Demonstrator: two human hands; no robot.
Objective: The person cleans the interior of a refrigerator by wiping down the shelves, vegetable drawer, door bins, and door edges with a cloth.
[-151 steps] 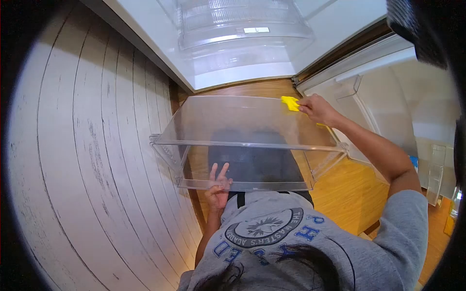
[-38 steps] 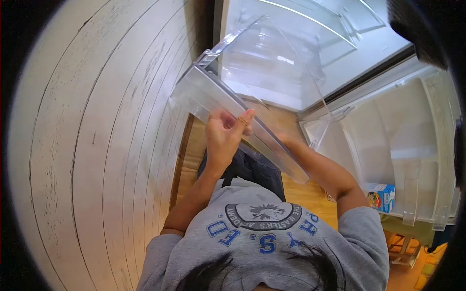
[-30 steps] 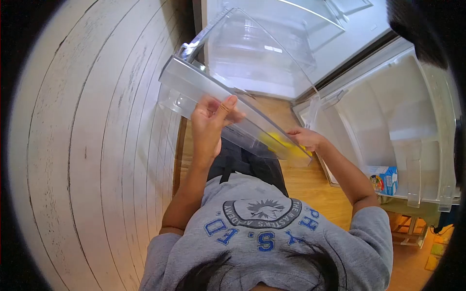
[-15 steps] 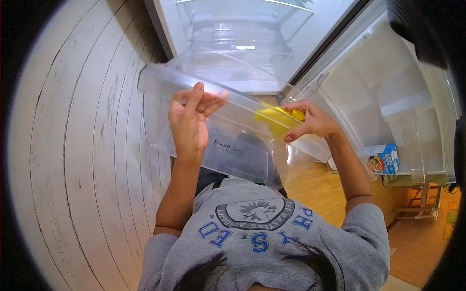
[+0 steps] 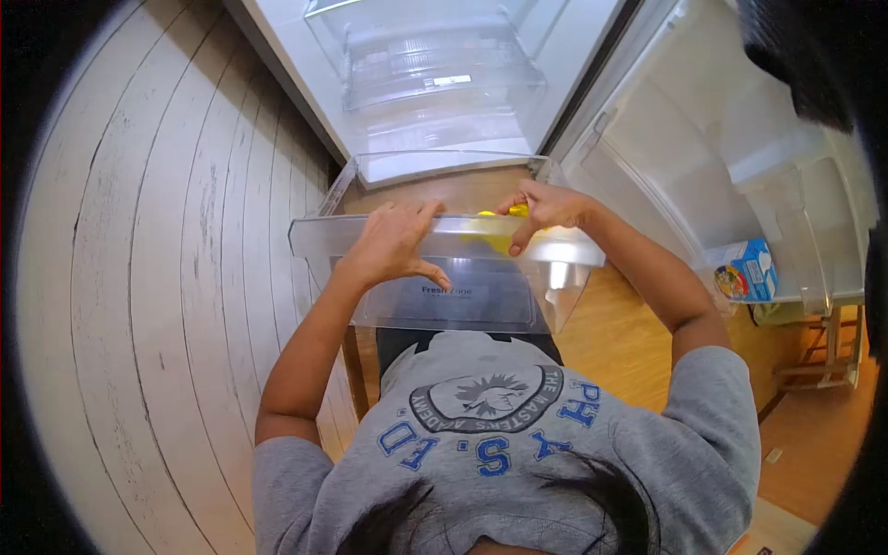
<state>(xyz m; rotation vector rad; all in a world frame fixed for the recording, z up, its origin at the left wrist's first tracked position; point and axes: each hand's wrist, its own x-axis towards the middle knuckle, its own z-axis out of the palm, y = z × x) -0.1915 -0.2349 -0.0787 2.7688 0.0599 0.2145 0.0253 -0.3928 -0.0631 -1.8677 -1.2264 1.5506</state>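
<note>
- Spreads the left hand (image 5: 387,245) over the near rim of a clear drawer (image 5: 324,239), with fingers across the top and thumb stretched well apart from them, down the front panel.
- Bends the right hand (image 5: 555,215) over the same rim, pinching a yellow cloth (image 5: 520,211) there, with thumb on the near side and fingers beyond.
- Shows more of the cloth's yellow blurrily through the plastic, between the hands.
- Has the drawer directly under both hands, in front of the body, reaching past each hand at the sides.
- Shows "Fresh Zone" lettering (image 5: 453,291) just below the left thumb.
- Faces an open fridge (image 5: 572,60) beyond both hands, with a clear bin (image 5: 398,91) inside.
- Has the open door (image 5: 661,139) right of the right hand, with a blue and white box (image 5: 754,270) on its low shelf.
- Has a white plank wall (image 5: 139,277) left of the left hand, and wood floor (image 5: 634,338) below the right.
- Wears a grey shirt (image 5: 509,453), nearer than both hands, with blue letters.
</note>
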